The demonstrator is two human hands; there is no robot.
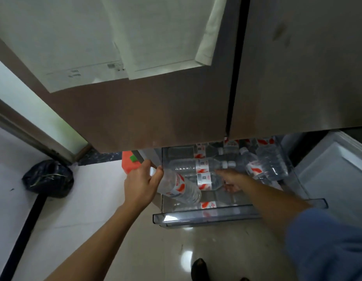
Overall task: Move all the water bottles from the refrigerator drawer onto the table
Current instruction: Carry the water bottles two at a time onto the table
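Note:
The clear refrigerator drawer (pixel 206 217) is pulled out low in front of me, with several clear water bottles with red and white labels lying in it. My left hand (pixel 140 183) grips one bottle (pixel 181 188) by its neck end, held tilted at the drawer's left side. My right hand (pixel 231 180) reaches into the drawer with its fingers around the neck end of another lying bottle (pixel 207 180). A further bottle (pixel 198 165) lies just behind it, and more (pixel 265 165) are piled at the right. No table is in view.
The closed brown and steel refrigerator doors (pixel 176 110) hang over the drawer, with papers stuck on them. A black rubbish bag (pixel 48 179) sits on the floor at left, an orange box (pixel 130 163) beside the drawer, and an open white door (pixel 334 175) at right. Tiled floor lies below.

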